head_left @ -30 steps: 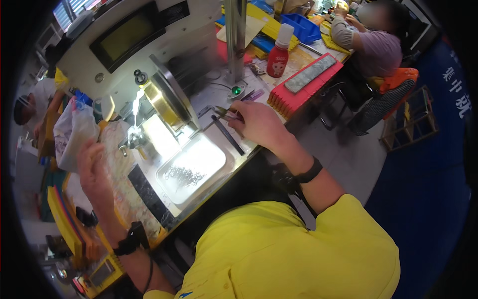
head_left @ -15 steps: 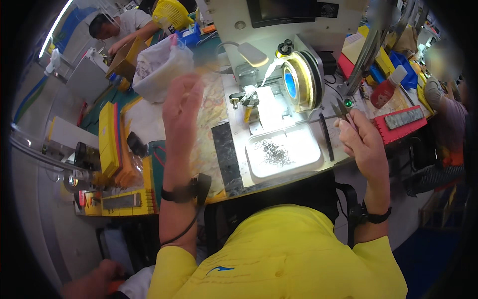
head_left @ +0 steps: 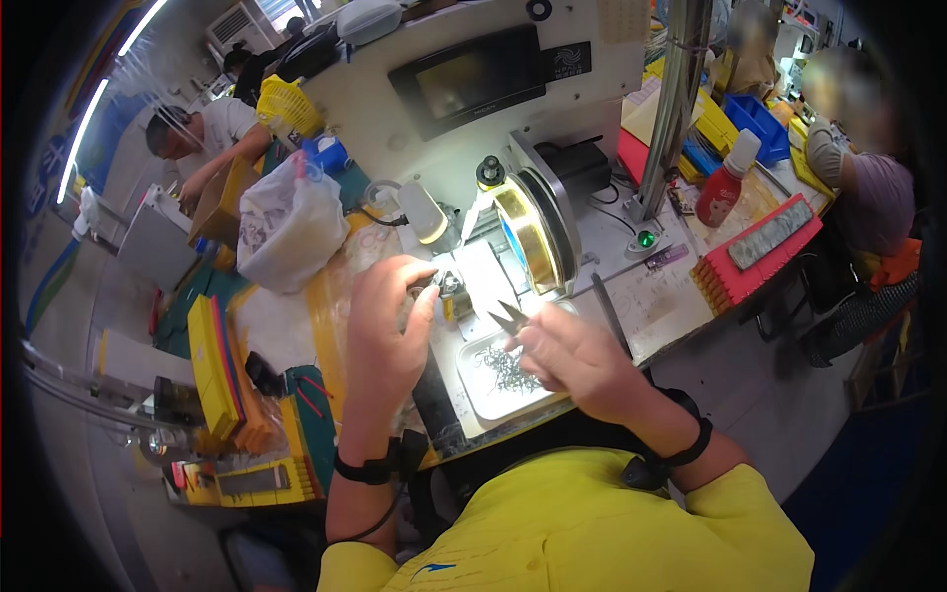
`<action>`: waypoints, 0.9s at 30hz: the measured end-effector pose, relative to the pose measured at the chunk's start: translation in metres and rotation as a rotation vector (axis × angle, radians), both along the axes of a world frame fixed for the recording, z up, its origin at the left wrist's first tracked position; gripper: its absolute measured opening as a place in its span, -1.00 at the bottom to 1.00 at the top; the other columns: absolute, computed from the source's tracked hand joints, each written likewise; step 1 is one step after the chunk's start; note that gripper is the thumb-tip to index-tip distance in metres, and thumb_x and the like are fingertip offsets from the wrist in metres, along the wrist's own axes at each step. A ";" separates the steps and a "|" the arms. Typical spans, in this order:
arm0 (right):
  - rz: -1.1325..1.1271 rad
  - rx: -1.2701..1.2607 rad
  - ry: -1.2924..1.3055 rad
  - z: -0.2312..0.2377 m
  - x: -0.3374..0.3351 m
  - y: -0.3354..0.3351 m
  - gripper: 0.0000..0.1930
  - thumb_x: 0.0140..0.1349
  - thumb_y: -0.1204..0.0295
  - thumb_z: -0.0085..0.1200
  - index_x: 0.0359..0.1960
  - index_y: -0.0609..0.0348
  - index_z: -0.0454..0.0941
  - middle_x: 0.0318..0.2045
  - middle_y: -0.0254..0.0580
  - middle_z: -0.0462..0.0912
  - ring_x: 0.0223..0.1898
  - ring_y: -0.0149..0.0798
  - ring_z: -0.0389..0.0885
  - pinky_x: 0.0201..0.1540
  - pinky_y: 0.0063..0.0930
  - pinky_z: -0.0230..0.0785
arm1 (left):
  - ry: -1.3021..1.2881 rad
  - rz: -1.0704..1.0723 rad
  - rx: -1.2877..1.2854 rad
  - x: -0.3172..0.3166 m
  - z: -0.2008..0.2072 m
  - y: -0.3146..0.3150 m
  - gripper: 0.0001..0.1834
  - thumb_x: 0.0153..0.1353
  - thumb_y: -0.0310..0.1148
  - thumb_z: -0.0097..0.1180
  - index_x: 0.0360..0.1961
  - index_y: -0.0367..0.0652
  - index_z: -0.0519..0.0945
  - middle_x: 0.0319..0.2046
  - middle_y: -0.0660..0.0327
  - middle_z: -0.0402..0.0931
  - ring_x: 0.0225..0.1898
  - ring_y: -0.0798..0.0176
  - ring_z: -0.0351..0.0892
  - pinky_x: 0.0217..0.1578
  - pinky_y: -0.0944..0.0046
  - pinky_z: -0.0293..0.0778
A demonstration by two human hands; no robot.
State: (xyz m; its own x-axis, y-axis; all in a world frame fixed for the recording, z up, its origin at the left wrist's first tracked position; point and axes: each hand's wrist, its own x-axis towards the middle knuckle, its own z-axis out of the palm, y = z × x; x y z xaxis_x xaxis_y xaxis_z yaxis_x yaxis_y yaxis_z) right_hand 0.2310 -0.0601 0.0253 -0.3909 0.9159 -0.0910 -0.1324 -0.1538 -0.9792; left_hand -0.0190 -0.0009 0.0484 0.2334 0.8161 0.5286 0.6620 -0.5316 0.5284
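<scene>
My left hand (head_left: 387, 321) is curled at the left side of a small metal fixture (head_left: 450, 283), thumb and forefinger closed about the knob on its end. In my right hand (head_left: 577, 360) is a pair of small snips (head_left: 510, 318), their two pointed blades apart and aimed at the lit white part (head_left: 483, 281) of the machine. Below the blades, a white tray (head_left: 485, 411) holds many small dark clippings; my right fingers cover part of it. Right of the fixture, a gold-coloured reel (head_left: 525, 240) stands upright on the machine.
A lamp (head_left: 422, 211) lights the work spot. Behind stands the machine's dark screen (head_left: 469, 79). A white bag (head_left: 288, 222) and yellow blocks (head_left: 219, 365) lie to the left. Rightward are a red bottle (head_left: 725, 183) and a red block with a grey stone (head_left: 769, 237). Other people sit nearby.
My left hand has come in from the left to the fixture's knob. My right hand has carried the snips leftward from the machine's right side to above the tray. The view has shifted.
</scene>
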 end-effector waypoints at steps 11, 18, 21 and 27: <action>-0.050 -0.184 0.398 -0.024 -0.046 0.032 -0.54 0.82 0.10 -0.26 0.12 0.22 0.59 -0.41 -0.59 0.26 -0.43 -0.64 0.18 -0.35 -0.65 0.10 | 0.083 -0.020 0.168 0.005 -0.007 0.019 -0.86 0.32 -0.65 0.28 -0.14 -0.29 0.61 -0.11 -0.02 0.66 -0.03 -0.17 0.62 0.06 -0.02 0.53; -0.070 -0.312 0.429 -0.023 -0.055 0.036 -0.59 0.76 0.13 -0.18 -0.06 0.22 0.57 -0.45 -0.58 0.23 -0.51 -0.62 0.08 -0.44 -0.63 -0.06 | 0.187 0.020 0.173 0.021 0.006 0.004 -0.88 0.32 -0.63 0.16 -0.17 -0.34 0.49 -0.20 -0.08 0.40 -0.11 -0.23 0.44 -0.05 -0.12 0.39; -0.128 -0.357 0.454 -0.021 -0.062 0.038 -0.60 0.75 0.15 -0.16 -0.09 0.22 0.57 -0.47 -0.60 0.23 -0.52 -0.63 0.07 -0.46 -0.63 -0.08 | 0.145 0.018 0.118 0.021 0.004 0.000 -0.90 0.34 -0.61 0.15 -0.18 -0.34 0.48 -0.21 -0.08 0.38 -0.11 -0.23 0.42 -0.06 -0.12 0.37; -0.093 -0.370 0.543 -0.029 -0.063 0.042 -0.62 0.77 0.12 -0.16 -0.10 0.14 0.54 -0.47 -0.60 0.23 -0.53 -0.63 0.10 -0.47 -0.64 -0.03 | 0.114 0.018 0.065 0.021 0.005 -0.006 -0.93 0.36 -0.61 0.14 -0.18 -0.34 0.51 -0.21 -0.08 0.39 -0.13 -0.22 0.42 -0.08 -0.11 0.37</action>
